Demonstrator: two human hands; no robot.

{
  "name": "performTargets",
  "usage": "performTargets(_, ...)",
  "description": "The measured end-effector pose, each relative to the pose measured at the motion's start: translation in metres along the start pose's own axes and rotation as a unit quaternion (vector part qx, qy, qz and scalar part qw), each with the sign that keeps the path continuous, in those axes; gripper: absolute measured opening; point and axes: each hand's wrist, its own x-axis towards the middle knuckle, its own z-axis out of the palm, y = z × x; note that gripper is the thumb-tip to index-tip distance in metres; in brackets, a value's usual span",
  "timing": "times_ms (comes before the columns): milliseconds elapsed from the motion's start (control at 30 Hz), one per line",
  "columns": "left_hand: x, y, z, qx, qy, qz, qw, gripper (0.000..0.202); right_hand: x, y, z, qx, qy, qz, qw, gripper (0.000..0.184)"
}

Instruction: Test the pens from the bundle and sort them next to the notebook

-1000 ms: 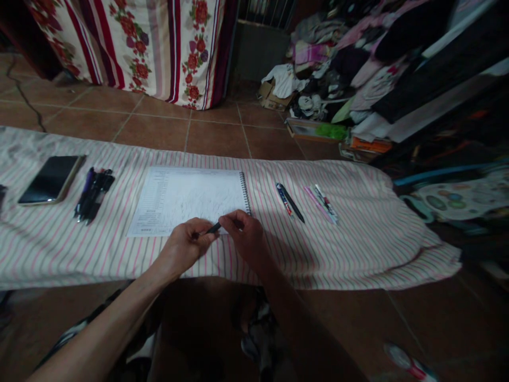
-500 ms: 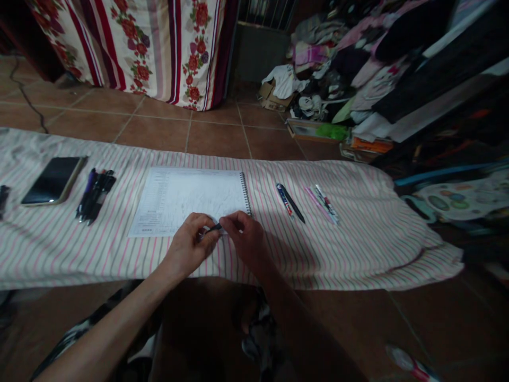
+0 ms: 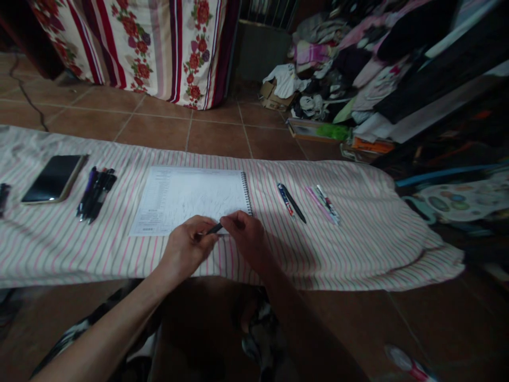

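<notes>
A dark pen [image 3: 214,228] is held between my two hands, over the near edge of a spiral notebook [image 3: 199,193]. My left hand [image 3: 191,241] is closed round the pen's left end, which its fingers partly hide. At the other end, my right hand [image 3: 245,231] pinches the pen between thumb and fingertips. The notebook lies flat with its wire binding on the right; faint marks show on the page. To its right rest a black pen [image 3: 294,203] and a pen with a red and blue barrel [image 3: 285,200], side by side.
A pink pen [image 3: 320,204] and a patterned pen [image 3: 328,205] lie farther right on the striped cloth [image 3: 366,228]. Several dark pens [image 3: 95,195] are bunched left of the notebook, beside a phone [image 3: 54,179]. Piled clothes [image 3: 318,53] stand beyond, on the tiled floor.
My left hand has shifted very slightly, and a little more of the dark pen shows between the hands. The notebook and the other pens lie as before.
</notes>
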Motion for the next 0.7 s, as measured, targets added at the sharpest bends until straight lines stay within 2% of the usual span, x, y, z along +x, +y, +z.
performTargets(100, -0.003, 0.001, 0.002, 0.163, 0.054, 0.1, 0.98, 0.016, 0.001, 0.002, 0.0, 0.017, -0.013, 0.005, 1.0, 0.025)
performTargets(167, -0.004, 0.002, 0.002, 0.213, 0.075, 0.14, 0.964, 0.017, 0.001, 0.001, 0.0, 0.027, -0.013, 0.001, 1.0, 0.024)
performTargets(233, -0.003, 0.001, 0.002, 0.211, 0.073, 0.141, 0.965, 0.015, 0.001, 0.001, 0.0, 0.04, -0.006, -0.001, 0.999, 0.023)
performTargets(367, 0.0, -0.002, 0.001, 0.173, 0.047, 0.101, 0.979, 0.01, 0.0, 0.001, 0.001, 0.043, 0.0, 0.001, 0.999, 0.021)
performTargets(467, -0.001, 0.0, 0.002, 0.198, 0.044, 0.135, 0.97, 0.014, 0.0, 0.001, 0.0, 0.038, -0.002, -0.003, 0.999, 0.022)
performTargets(567, -0.001, 0.003, 0.005, 0.215, 0.072, 0.164, 0.96, 0.018, -0.001, 0.002, 0.0, 0.052, -0.003, -0.006, 0.999, 0.024)
performTargets(633, -0.001, 0.003, 0.008, 0.194, 0.079, 0.148, 0.967, 0.016, 0.0, 0.003, 0.001, 0.063, 0.005, -0.004, 0.998, 0.023)
performTargets(700, 0.001, 0.001, 0.011, 0.132, 0.078, 0.107, 0.982, 0.011, 0.001, 0.002, 0.004, 0.079, 0.016, -0.004, 0.997, 0.022)
